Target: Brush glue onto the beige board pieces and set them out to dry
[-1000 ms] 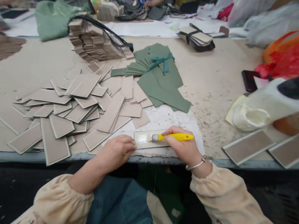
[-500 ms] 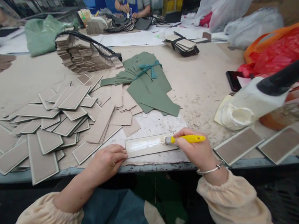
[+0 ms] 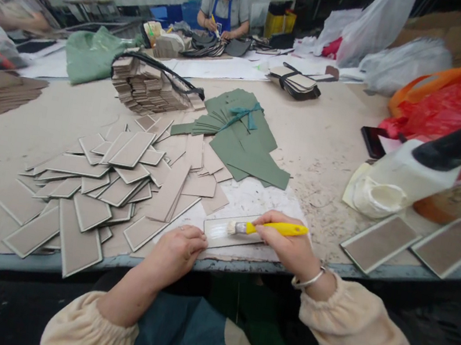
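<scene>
A yellow-handled paintbrush [image 3: 278,228] is gripped in my right hand [image 3: 288,247], its pale bristles resting on a flat rectangular panel [image 3: 219,236]. The panel lies near the table's front edge and has a shiny wet film on its surface. My left hand [image 3: 179,251] has its fingers closed at the panel's left end; the fingertips are partly hidden. To the left is a loose heap of similar taupe panels [image 3: 84,213] with pale borders. Several plain taupe strips [image 3: 172,192] lie just behind my left hand.
A tied bundle of green pieces [image 3: 244,145] lies behind the panel. At right stand a white plastic container [image 3: 417,177] with a black handle and some bordered panels [image 3: 380,243] along the edge. A phone [image 3: 372,142] lies farther back. Another person [image 3: 225,9] works across the table.
The brush has moved left along the panel toward my left hand. My left hand keeps its place at the panel's end. The whole view has shifted slightly.
</scene>
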`<action>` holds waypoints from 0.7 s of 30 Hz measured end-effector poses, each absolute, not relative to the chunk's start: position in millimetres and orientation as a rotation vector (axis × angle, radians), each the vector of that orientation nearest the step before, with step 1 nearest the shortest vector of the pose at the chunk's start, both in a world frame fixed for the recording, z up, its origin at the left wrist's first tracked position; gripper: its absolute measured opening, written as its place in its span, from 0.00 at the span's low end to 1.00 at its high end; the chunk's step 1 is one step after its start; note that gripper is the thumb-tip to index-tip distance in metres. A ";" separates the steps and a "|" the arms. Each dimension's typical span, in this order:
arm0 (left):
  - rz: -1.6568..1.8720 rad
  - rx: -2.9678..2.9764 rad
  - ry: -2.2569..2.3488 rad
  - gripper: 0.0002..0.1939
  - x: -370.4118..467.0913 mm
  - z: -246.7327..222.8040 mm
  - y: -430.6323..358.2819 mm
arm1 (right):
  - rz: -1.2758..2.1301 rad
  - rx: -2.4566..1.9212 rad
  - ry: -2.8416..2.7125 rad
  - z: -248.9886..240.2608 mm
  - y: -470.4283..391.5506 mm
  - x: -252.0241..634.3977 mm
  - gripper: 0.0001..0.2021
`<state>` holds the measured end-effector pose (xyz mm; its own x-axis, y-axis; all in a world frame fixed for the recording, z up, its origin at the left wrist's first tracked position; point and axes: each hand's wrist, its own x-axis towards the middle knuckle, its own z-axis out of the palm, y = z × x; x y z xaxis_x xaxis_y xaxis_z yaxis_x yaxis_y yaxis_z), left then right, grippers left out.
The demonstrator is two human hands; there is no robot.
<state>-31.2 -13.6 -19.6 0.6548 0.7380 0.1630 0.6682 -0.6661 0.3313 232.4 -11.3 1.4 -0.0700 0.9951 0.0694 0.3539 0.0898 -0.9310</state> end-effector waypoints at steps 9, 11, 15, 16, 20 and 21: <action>0.411 2.609 1.178 0.10 -31.5 -20.1 -15.0 | 0.852 -1.520 -1.608 -2.7 -5.3 259.0 0.07; 0.394 2.605 1.187 0.10 -30.9 -19.2 -15.0 | 0.757 -1.600 -1.597 1.5 -5.0 277.0 0.07; 0.345 2.590 1.205 0.11 -29.8 -18.2 -15.2 | 0.636 -1.648 -1.582 8.8 -7.8 292.9 0.06; 0.334 2.588 1.206 0.11 -29.7 -18.4 -15.3 | 0.648 -1.628 -1.562 9.9 -9.0 290.8 0.06; 0.328 2.588 1.202 0.11 -30.4 -20.3 -15.2 | 0.845 -1.508 -1.472 8.3 -11.9 259.7 0.06; 0.334 2.589 1.199 0.11 -30.7 -20.9 -15.1 | 0.911 -1.477 -1.475 6.3 -11.5 248.6 0.06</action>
